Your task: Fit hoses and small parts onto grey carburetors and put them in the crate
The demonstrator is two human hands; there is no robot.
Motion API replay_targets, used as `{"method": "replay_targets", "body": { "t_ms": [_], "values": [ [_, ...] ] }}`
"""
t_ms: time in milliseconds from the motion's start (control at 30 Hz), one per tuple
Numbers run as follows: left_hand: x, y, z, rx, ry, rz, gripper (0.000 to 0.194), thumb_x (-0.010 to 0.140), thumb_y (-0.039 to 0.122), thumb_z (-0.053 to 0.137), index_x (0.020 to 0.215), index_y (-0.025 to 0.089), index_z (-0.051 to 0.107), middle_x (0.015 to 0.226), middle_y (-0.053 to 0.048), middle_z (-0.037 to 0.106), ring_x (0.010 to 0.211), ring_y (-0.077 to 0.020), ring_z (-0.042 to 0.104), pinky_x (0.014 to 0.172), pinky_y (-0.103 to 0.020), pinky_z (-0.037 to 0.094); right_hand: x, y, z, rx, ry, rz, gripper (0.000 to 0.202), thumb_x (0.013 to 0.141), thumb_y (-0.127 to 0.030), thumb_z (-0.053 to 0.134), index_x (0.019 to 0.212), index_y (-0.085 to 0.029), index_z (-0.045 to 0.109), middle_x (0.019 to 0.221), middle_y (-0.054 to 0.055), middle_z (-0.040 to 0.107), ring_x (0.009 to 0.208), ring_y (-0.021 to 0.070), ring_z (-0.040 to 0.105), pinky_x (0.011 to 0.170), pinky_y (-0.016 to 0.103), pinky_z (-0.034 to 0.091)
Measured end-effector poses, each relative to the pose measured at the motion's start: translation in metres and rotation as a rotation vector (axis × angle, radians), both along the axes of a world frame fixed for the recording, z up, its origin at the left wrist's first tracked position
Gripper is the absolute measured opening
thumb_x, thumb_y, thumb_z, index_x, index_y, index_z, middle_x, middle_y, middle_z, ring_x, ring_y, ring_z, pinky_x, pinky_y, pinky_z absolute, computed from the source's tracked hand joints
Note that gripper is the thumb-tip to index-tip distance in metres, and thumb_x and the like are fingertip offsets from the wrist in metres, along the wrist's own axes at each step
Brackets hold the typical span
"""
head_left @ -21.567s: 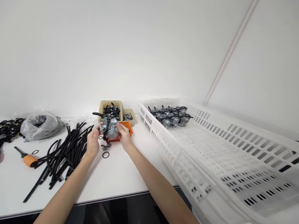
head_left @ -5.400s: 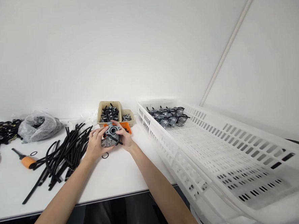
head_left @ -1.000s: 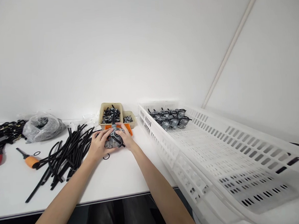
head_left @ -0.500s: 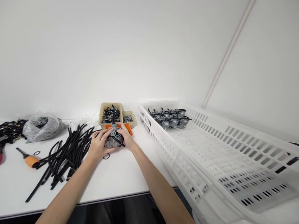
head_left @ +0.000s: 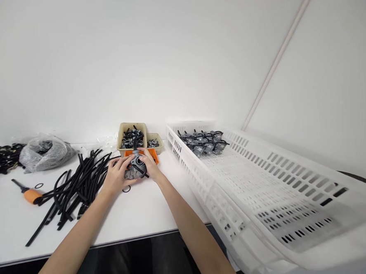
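Both hands hold a grey metal carburetor (head_left: 136,161) with a clear lower bowl and black hose pieces, just above the white table. My left hand (head_left: 117,174) grips its left side, fingers over the top and thumb low. On the right side, my right hand (head_left: 150,166) is closed around the body with its fingers near the round opening. A black rubber ring (head_left: 126,189) lies on the table just below the carburetor. Behind it sits an orange tray (head_left: 154,155), partly hidden by the hands. Left of my left hand lies a pile of black hoses (head_left: 80,184).
A large white crate (head_left: 191,165) with several similar carburetors (head_left: 205,142) stands on the right. Two beige bins (head_left: 119,136) of small parts are at the back. An orange-handled tool (head_left: 31,196), another ring (head_left: 39,185) and a plastic bag (head_left: 46,155) lie left.
The whole view has shifted slightly, so the table and crate appear a little further left. Both hands keep their hold on the carburetor, with little visible movement.
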State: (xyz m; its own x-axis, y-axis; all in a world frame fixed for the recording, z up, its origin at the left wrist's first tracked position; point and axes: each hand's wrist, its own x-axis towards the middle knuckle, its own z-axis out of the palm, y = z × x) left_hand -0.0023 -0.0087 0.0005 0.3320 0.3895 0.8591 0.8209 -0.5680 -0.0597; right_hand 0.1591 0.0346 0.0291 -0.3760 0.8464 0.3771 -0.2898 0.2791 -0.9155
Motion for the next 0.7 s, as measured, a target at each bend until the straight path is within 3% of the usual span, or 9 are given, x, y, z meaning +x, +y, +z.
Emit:
{"method": "replay_targets", "body": {
  "t_ms": [700],
  "values": [
    [-0.011,-0.002,0.004,-0.089,0.020,-0.004,0.070,0.076,0.051,0.063,0.134,0.017,0.044,0.125,-0.016,0.061,0.113,-0.0276,0.057,0.098,-0.042,0.034,-0.004,-0.005,0.000,0.031,0.014,0.045,0.042,0.075,-0.033,0.050,0.116,-0.023,0.048,0.110,0.005,0.061,0.106,0.0200,0.056,0.095,0.035,0.043]
  ]
}}
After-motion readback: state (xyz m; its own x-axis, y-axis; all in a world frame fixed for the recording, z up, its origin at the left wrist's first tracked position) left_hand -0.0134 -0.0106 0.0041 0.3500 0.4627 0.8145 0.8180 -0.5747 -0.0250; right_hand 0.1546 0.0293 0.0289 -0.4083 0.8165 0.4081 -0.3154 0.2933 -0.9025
